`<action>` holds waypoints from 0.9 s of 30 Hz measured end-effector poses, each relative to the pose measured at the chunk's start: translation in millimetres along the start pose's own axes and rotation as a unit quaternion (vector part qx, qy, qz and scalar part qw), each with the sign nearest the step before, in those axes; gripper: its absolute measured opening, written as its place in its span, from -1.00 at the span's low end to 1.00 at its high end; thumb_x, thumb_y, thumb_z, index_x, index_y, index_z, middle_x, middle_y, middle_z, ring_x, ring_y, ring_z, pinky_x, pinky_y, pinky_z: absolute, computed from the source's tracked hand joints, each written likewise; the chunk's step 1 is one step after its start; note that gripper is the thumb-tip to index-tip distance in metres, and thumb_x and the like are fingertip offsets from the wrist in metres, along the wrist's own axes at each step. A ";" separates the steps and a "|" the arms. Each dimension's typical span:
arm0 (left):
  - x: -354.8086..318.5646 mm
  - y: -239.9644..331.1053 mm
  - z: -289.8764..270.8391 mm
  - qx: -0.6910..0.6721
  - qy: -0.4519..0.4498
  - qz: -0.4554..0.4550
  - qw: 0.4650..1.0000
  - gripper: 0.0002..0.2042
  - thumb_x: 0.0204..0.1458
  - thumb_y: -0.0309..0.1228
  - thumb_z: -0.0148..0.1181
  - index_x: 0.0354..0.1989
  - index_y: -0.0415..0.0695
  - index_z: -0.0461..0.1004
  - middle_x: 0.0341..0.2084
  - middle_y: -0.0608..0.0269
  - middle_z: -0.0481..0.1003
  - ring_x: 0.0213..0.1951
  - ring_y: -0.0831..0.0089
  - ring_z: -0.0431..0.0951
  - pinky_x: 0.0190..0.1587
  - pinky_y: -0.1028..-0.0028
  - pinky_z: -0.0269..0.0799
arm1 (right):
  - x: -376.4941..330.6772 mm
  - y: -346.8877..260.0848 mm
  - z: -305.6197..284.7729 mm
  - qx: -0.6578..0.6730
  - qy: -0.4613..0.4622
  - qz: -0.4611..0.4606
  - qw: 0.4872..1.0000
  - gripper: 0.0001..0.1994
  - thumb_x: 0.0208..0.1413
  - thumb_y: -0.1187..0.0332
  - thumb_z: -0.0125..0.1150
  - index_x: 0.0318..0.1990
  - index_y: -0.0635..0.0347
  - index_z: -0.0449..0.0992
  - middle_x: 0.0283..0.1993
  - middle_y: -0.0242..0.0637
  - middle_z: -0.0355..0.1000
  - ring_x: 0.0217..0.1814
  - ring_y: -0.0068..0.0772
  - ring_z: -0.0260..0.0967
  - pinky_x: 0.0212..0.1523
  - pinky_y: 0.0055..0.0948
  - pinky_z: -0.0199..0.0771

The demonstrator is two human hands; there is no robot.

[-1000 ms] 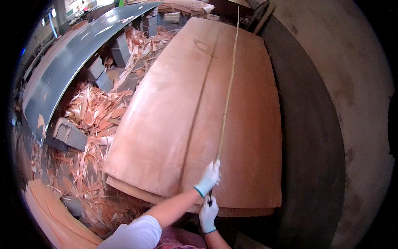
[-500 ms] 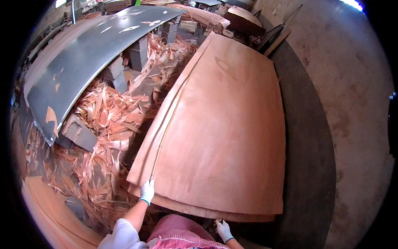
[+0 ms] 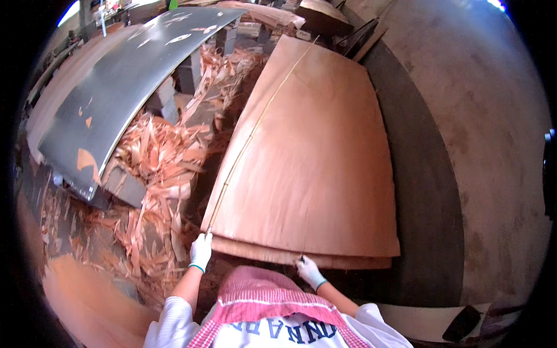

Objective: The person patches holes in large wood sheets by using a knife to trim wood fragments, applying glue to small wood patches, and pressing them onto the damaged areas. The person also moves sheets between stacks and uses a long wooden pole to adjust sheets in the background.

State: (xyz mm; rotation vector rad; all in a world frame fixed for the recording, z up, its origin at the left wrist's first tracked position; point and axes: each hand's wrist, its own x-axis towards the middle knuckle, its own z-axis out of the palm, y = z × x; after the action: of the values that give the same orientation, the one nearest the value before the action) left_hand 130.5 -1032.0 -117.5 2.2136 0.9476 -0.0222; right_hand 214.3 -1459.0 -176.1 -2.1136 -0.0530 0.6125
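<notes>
1 head-worn fisheye looks down from close by the near end of the wood sheet, facing its far end.

Pole, thin: near end hidden in my left hand. Dark object, small: mostly covered by my right hand; kind too small to tell. Lower sheet: all but its near edge hidden beneath my top sheet. Tan mass, lower left: blurred, outline lost. My white shirt: cut off by the lower edge. Ceiling light: cropped at the top.
</notes>
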 end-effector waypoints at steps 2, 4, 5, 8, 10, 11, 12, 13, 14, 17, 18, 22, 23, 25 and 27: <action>-41.4 -56.1 -9.5 0.016 -0.001 -0.017 1.000 -0.55 0.20 0.03 -0.06 -0.29 -0.18 0.46 -0.33 -0.24 0.52 -0.22 -0.26 0.49 -0.21 -0.06 0.36 | -12.9 -36.9 6.4 0.087 -0.014 0.040 0.995 -0.81 0.26 0.22 0.05 -0.26 0.13 0.44 -0.51 -0.43 0.34 -0.58 -0.59 0.24 -0.58 -0.47 0.30; -83.5 -128.7 -16.5 0.034 -0.020 -0.029 0.999 -0.53 0.20 0.03 -0.07 -0.31 -0.21 0.45 -0.36 -0.25 0.51 -0.25 -0.24 0.49 -0.22 -0.05 0.36 | -31.0 -63.0 16.5 0.154 -0.031 0.111 0.981 -0.77 0.28 0.17 0.04 -0.22 0.14 0.46 -0.46 -0.40 0.40 -0.58 -0.56 0.27 -0.56 -0.47 0.34; -101.4 -154.0 -21.1 0.050 -0.034 -0.034 0.998 -0.52 0.20 0.04 -0.08 -0.31 -0.21 0.45 -0.37 -0.26 0.51 -0.26 -0.24 0.50 -0.23 -0.05 0.37 | -36.8 -61.6 24.8 0.174 -0.032 0.130 0.976 -0.74 0.28 0.14 0.04 -0.20 0.14 0.47 -0.43 -0.39 0.43 -0.57 -0.54 0.29 -0.55 -0.47 0.35; -161.5 -135.9 -62.6 0.028 -0.002 0.011 1.000 -0.57 0.17 -0.03 0.04 -0.34 -0.25 0.43 -0.44 -0.25 0.49 -0.32 -0.19 0.50 -0.30 0.03 0.35 | -67.6 -54.4 53.7 0.206 -0.017 0.166 0.964 -0.68 0.29 0.07 0.02 -0.19 0.16 0.49 -0.38 -0.36 0.46 -0.55 -0.54 0.29 -0.52 -0.47 0.37; -191.5 -133.7 -94.4 0.025 0.012 0.008 1.000 -0.60 0.14 -0.08 0.12 -0.36 -0.27 0.40 -0.48 -0.24 0.47 -0.36 -0.16 0.50 -0.35 0.08 0.33 | -88.8 -52.0 86.7 0.231 -0.030 0.140 0.962 -0.66 0.29 0.06 0.01 -0.18 0.17 0.50 -0.38 -0.37 0.46 -0.53 -0.55 0.29 -0.52 -0.47 0.37; -203.7 -141.1 -106.6 0.038 0.008 0.000 0.999 -0.60 0.13 -0.06 0.11 -0.35 -0.24 0.41 -0.48 -0.22 0.48 -0.37 -0.16 0.51 -0.35 0.06 0.34 | -100.9 -54.1 106.3 0.214 -0.037 0.156 0.964 -0.67 0.29 0.07 0.02 -0.18 0.16 0.50 -0.39 -0.38 0.46 -0.52 -0.56 0.29 -0.50 -0.48 0.37; -212.8 -147.8 -116.8 0.046 0.009 -0.007 0.999 -0.60 0.12 -0.04 0.11 -0.34 -0.21 0.41 -0.49 -0.20 0.50 -0.37 -0.16 0.52 -0.35 0.04 0.35 | -107.4 -64.6 122.3 0.201 -0.077 0.146 0.965 -0.67 0.29 0.07 0.02 -0.18 0.16 0.50 -0.40 -0.39 0.46 -0.50 -0.55 0.30 -0.48 -0.48 0.36; -211.0 -147.0 -119.5 0.047 0.004 -0.001 0.999 -0.60 0.11 -0.01 0.11 -0.34 -0.18 0.42 -0.49 -0.18 0.51 -0.37 -0.16 0.52 -0.35 0.01 0.36 | -108.7 -66.8 128.1 0.189 -0.100 0.134 0.968 -0.67 0.29 0.07 0.02 -0.18 0.16 0.50 -0.40 -0.39 0.46 -0.49 -0.55 0.31 -0.46 -0.48 0.36; -209.6 -147.4 -124.6 0.045 -0.020 -0.010 0.999 -0.61 0.10 -0.01 0.12 -0.33 -0.16 0.43 -0.50 -0.12 0.53 -0.37 -0.12 0.54 -0.34 0.03 0.38 | -97.8 -51.0 145.0 0.145 -0.101 0.081 0.981 -0.68 0.29 0.07 0.02 -0.17 0.15 0.51 -0.39 -0.39 0.47 -0.47 -0.53 0.32 -0.44 -0.47 0.36; -214.2 -141.9 -150.9 0.001 -0.076 -0.027 0.997 -0.61 0.10 0.00 0.12 -0.34 -0.15 0.44 -0.52 -0.06 0.54 -0.37 -0.08 0.56 -0.32 0.06 0.40 | -77.5 -102.9 171.0 0.165 -0.121 0.041 0.978 -0.66 0.29 0.05 0.00 -0.17 0.14 0.51 -0.38 -0.39 0.47 -0.44 -0.50 0.34 -0.44 -0.47 0.36; -210.9 -156.3 -153.1 -0.014 -0.082 -0.021 0.996 -0.61 0.09 -0.01 0.12 -0.34 -0.15 0.44 -0.52 -0.03 0.54 -0.36 -0.05 0.57 -0.31 0.08 0.41 | -66.7 -131.6 180.5 0.171 -0.124 0.040 0.977 -0.65 0.30 0.04 0.00 -0.18 0.15 0.51 -0.37 -0.38 0.47 -0.42 -0.48 0.35 -0.43 -0.46 0.36; -186.6 -196.3 -186.2 -0.022 -0.124 0.040 0.991 -0.62 0.09 -0.02 0.13 -0.37 -0.15 0.43 -0.48 -0.17 0.50 -0.36 -0.13 0.53 -0.34 0.07 0.41 | -13.7 -251.9 216.7 0.273 -0.091 0.008 0.958 -0.61 0.30 0.04 -0.02 -0.05 0.23 0.41 -0.24 -0.22 0.50 -0.29 -0.34 0.46 -0.36 -0.40 0.44; -176.3 -223.1 -190.4 -0.032 -0.122 0.070 0.989 -0.60 0.09 0.01 0.13 -0.37 -0.15 0.42 -0.48 -0.17 0.49 -0.38 -0.13 0.54 -0.37 0.07 0.41 | 1.5 -284.1 231.9 0.337 -0.051 -0.006 0.940 -0.59 0.30 0.04 -0.02 -0.01 0.25 0.36 -0.21 -0.16 0.51 -0.25 -0.30 0.48 -0.34 -0.38 0.46; -157.5 -231.1 -232.2 0.003 -0.166 0.052 0.985 -0.60 0.08 0.03 0.14 -0.37 -0.13 0.43 -0.47 -0.13 0.51 -0.37 -0.11 0.55 -0.35 0.08 0.43 | 38.8 -322.8 241.9 0.379 0.003 -0.002 0.925 -0.59 0.30 0.06 -0.03 0.04 0.26 0.29 -0.20 -0.08 0.52 -0.23 -0.24 0.51 -0.36 -0.35 0.48; -138.0 -279.6 -290.5 0.065 -0.164 0.049 0.983 -0.61 0.07 0.02 0.15 -0.35 -0.12 0.44 -0.48 -0.09 0.52 -0.35 -0.08 0.56 -0.32 0.12 0.44 | 74.4 -350.3 274.4 0.386 0.083 0.008 0.919 -0.65 0.32 0.11 -0.06 -0.03 0.25 0.31 -0.20 -0.07 0.51 -0.32 -0.27 0.48 -0.37 -0.32 0.52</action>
State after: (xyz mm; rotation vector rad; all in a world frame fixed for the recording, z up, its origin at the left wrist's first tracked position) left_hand -220.5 -805.3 -33.7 2.2803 0.6706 -0.4026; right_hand 223.5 -1023.5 -58.8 -1.3840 0.2629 0.3696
